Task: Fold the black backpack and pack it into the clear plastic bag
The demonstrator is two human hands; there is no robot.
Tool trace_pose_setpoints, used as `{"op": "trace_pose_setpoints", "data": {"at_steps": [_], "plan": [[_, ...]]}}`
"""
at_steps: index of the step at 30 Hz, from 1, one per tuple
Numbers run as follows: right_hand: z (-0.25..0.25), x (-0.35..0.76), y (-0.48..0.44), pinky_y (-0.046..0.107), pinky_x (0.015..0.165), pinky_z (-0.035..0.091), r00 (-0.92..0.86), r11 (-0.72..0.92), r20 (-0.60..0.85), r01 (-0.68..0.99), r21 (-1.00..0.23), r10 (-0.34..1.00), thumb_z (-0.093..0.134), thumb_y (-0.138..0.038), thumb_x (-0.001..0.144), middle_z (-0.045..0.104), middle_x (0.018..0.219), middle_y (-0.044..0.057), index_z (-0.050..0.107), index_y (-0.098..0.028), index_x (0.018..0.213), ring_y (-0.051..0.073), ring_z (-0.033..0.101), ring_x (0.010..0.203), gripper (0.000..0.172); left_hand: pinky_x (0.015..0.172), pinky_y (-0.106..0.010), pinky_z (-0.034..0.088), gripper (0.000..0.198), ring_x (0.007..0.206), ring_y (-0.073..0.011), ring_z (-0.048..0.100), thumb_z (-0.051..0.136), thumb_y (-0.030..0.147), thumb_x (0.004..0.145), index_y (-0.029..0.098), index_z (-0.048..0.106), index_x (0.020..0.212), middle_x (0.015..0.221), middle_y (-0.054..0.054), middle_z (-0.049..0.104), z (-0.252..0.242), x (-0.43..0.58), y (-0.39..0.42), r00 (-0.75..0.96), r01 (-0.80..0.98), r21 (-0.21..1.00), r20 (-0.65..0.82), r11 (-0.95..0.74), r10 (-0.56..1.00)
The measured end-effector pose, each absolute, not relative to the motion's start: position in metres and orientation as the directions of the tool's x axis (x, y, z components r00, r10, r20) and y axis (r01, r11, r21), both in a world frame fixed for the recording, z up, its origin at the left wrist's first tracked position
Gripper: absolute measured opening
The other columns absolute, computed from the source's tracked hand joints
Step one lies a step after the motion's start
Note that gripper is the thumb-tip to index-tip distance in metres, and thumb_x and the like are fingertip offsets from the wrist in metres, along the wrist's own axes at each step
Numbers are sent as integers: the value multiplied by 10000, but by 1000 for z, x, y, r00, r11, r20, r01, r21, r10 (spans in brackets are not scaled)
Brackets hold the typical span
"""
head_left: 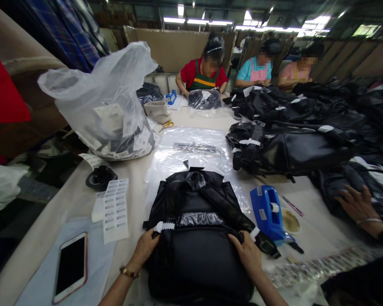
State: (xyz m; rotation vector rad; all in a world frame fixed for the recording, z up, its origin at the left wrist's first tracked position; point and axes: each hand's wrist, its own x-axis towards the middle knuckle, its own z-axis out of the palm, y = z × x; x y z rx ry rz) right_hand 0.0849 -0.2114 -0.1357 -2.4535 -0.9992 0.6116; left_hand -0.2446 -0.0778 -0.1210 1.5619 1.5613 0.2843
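Note:
A black backpack (198, 255) lies flat on the table in front of me, straps up, with white foam wraps on the straps. My left hand (146, 247) grips its left side near the white wrap, fingers curled on the fabric. My right hand (247, 251) holds the right side by the strap, fingers closed on it. The bag lies partly on clear plastic bags (194, 153).
A blue tape dispenser (268, 214) stands right of the bag. A phone (70, 267) and barcode sticker sheets (115, 210) lie at left, behind them a plastic sack of tags (111, 106). Black backpacks (293, 148) pile at right. Another person's hand (359, 208) rests at right; three people sit opposite.

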Motion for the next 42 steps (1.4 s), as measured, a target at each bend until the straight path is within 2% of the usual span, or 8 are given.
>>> {"op": "trace_pose_setpoints", "data": {"at_steps": [4,9,13,17,19,24,29,42], "plan": [[-141,83,-216,395,755,471,616,-593,-136,639,-490,776,296,-771,720,655,979,153,539,-164,1000,315,632,914,711,737,-344,510,458,804,-267,641,446,549,644,163,586,847,788,-76,678,-112,-246,-84,156,672,718,-375,179,914],[-148,85,-218,399,745,501,562,-537,-55,750,-387,825,153,-798,749,658,1005,155,537,-139,1038,307,650,894,816,886,-381,489,563,978,-282,613,524,552,607,154,565,1004,1012,-102,662,-108,-274,-111,89,542,817,-290,198,953],[-147,85,-219,389,715,513,553,-528,-39,769,-359,832,127,-801,750,661,1009,153,546,-141,1034,298,659,871,832,836,-374,528,494,947,-252,629,491,514,780,165,551,1125,1100,-101,633,-93,-288,-140,-17,528,842,-124,114,992],[-146,85,-219,390,723,515,534,-511,-34,785,-351,845,93,-798,750,655,1022,166,553,-123,1037,297,659,876,867,986,-440,433,405,1159,-267,505,457,387,867,203,507,1224,1236,-104,550,-58,-255,-131,175,735,559,390,-384,904],[-147,85,-218,390,735,516,532,-510,-40,785,-350,846,97,-788,760,653,1030,166,552,-120,1040,295,659,882,855,1055,-489,342,543,1303,-299,334,504,381,857,210,363,1353,1403,-120,383,-40,-229,-107,303,768,405,452,-496,839],[-149,86,-219,389,718,519,550,-534,-54,775,-339,833,168,-762,785,657,1032,146,546,-141,1055,291,662,871,775,977,-524,389,853,1334,-388,231,639,382,744,261,155,1436,1516,-146,82,-27,-181,-56,402,873,313,-26,-375,915],[-154,87,-220,377,689,523,550,-520,-16,779,-350,835,156,-802,749,672,978,129,580,-160,994,275,668,826,807,857,-437,457,673,1051,-329,552,491,161,752,140,306,1398,1417,-221,329,-36,-170,-75,460,879,91,-427,-469,779],[-154,83,-221,366,686,507,556,-485,79,778,-399,827,203,-785,763,679,937,125,609,-162,950,258,656,789,767,809,-459,468,438,1058,-359,563,407,219,818,119,560,1216,1237,-200,549,-111,-199,-116,671,738,-54,-47,-673,740]]}}
